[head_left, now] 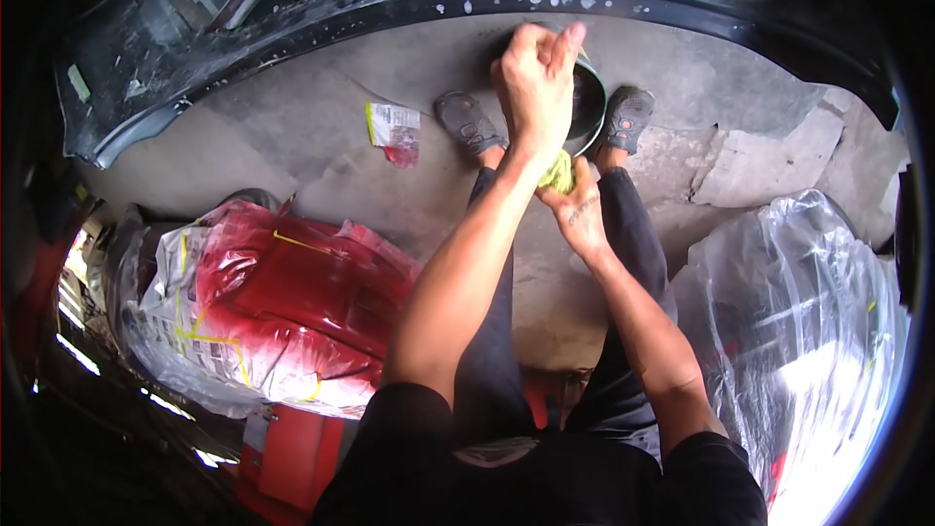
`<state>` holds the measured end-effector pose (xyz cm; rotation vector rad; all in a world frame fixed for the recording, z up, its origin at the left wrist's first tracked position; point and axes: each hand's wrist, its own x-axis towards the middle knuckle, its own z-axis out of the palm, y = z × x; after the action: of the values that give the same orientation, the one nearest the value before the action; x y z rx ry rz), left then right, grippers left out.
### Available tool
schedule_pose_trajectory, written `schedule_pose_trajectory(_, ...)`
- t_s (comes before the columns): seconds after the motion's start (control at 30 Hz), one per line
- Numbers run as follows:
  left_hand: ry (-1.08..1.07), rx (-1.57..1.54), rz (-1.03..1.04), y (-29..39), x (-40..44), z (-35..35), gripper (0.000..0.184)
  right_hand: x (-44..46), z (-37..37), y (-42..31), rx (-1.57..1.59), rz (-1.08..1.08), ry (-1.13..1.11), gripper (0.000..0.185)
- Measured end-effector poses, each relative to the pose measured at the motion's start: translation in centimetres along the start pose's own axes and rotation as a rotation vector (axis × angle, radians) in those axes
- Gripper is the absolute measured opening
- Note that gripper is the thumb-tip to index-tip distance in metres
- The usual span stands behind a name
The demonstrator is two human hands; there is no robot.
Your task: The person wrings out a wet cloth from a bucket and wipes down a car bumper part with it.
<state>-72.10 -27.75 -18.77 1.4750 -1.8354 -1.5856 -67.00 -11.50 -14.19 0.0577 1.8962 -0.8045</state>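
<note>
Between the feet on the concrete floor stands a dark round bucket [588, 107], partly hidden by my left hand. My left hand [539, 73] is raised over it, its fingers curled in; whatever they may hold is hidden. Lower and to the right, my right hand [577, 209] grips a crumpled yellow-green cloth [559, 173] near the bucket's lower rim. The cloth lies close to my left wrist.
A dark car body panel [467, 6] with pale spots arches across the top. Red-painted, paper-masked bodywork [312, 278] is at left, a plastic-covered object [789, 331] at right. Scrap paper [394, 131] and flat grey sheets [769, 164] lie on the floor.
</note>
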Motion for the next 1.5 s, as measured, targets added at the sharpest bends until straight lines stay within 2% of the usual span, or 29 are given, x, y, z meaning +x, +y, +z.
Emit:
schedule_pose_trajectory(0.03, 0.014, -0.011, 0.024, 1.2, 1.0, -0.3, 0.044, -0.7, 0.3, 1.4, 0.008, 0.017, -0.028, 0.041)
schedule_pose_trajectory(0.1, 0.004, -0.136, -0.124, 4.0, 2.8, -1.0, 0.047, -1.8, 0.8, 4.2, 0.019, 0.047, -0.076, 0.043)
schedule_pose_trajectory(0.17, 0.057, -0.257, -0.258, 3.2, 4.6, -1.1, 0.044, -2.6, 0.5, 3.7, -0.025, 0.086, -0.139, 0.044)
schedule_pose_trajectory(0.23, 0.061, -0.146, -0.163, 2.0, 6.0, -1.8, 0.042, -2.7, 0.2, 4.0, -0.053, 0.110, -0.218, 0.047)
schedule_pose_trajectory(0.37, 0.036, -0.373, -0.295, 2.5, 6.0, -3.0, 0.038, -2.1, -0.2, 4.8, -0.012, 0.194, -0.249, 0.048)
schedule_pose_trajectory(0.5, 0.125, -0.453, -0.226, 0.8, 6.7, -5.2, 0.039, -1.6, 0.0, 6.5, -0.020, 0.146, -0.220, 0.050)
schedule_pose_trajectory(0.6, 0.150, -0.384, -0.188, 0.0, 6.9, -6.0, 0.044, -1.5, 0.0, 6.3, -0.006, 0.148, -0.218, 0.052)
schedule_pose_trajectory(0.7, 0.174, -0.389, -0.145, 0.5, 5.9, -4.0, 0.045, -1.0, 0.2, 6.5, -0.025, 0.210, -0.205, 0.041)
schedule_pose_trajectory(0.73, 0.151, -0.359, -0.162, 0.6, 5.6, -3.0, 0.045, -0.9, 0.3, 6.7, -0.031, 0.132, -0.173, 0.040)
schedule_pose_trajectory(0.8, 0.085, -0.224, -0.036, -1.2, 5.0, -0.5, 0.040, -0.9, 0.6, 7.5, -0.048, -0.023, -0.117, 0.036)
schedule_pose_trajectory(0.9, -0.030, -0.115, 0.018, -0.3, 3.1, 1.3, 0.035, -0.6, -0.1, 7.9, 0.024, 0.111, -0.164, 0.037)
schedule_pose_trajectory(0.97, -0.152, -0.045, -0.059, -0.5, 0.9, 0.8, 0.024, -0.6, -1.4, 4.1, 0.127, 0.310, -0.158, 0.037)
schedule_pose_trajectory(1.0, -0.196, 0.001, -0.034, -0.5, -0.3, -0.3, 0.020, -0.3, -1.3, 3.9, 0.166, 0.139, -0.064, 0.037)
schedule_pose_trajectory(1.03, -0.244, 0.047, -0.009, -0.4, -1.6, -1.7, 0.020, 0.2, -1.8, 4.0, 0.183, 0.248, -0.069, 0.033)
schedule_pose_trajectory(1.1, -0.421, -0.196, -0.157, -2.8, -4.2, -4.0, 0.034, 0.6, -3.3, 2.8, 0.487, 0.314, -0.147, 0.029)
schedule_pose_trajectory(1.13, -0.539, -0.341, -0.335, -3.2, -4.7, -5.6, 0.040, 0.6, -4.0, 2.5, 0.753, 0.276, -0.319, 0.025)
schedule_pose_trajectory(1.17, -0.619, -0.496, -0.532, -2.5, -5.0, -7.2, 0.047, -0.1, -4.9, 0.4, 0.866, 0.332, -0.431, 0.030)
schedule_pose_trajectory(1.23, -0.779, -0.868, -0.592, -2.1, -5.1, -9.2, 0.063, -2.2, -5.8, -1.9, 0.957, 0.374, -0.698, 0.038)
schedule_pose_trajectory(1.3, -0.965, -1.146, -0.459, -0.5, -4.9, -9.0, 0.079, -5.8, -5.0, -4.1, 1.055, 0.371, -0.770, 0.046)
schedule_pose_trajectory(1.37, -1.120, -1.385, -0.337, 2.4, -5.3, -7.9, 0.092, -9.2, -5.1, -5.3, 1.236, 0.840, -1.017, 0.052)
schedule_pose_trajectory(1.43, -1.353, -1.624, -0.235, 5.8, -6.5, -7.0, 0.104, -12.5, -3.4, -5.2, 1.597, 0.747, -1.359, 0.049)
schedule_pose_trajectory(1.5, -1.474, -1.794, -0.272, 9.7, -7.5, -7.7, 0.086, -13.7, -2.0, -6.6, 1.725, 0.699, -1.537, 0.045)
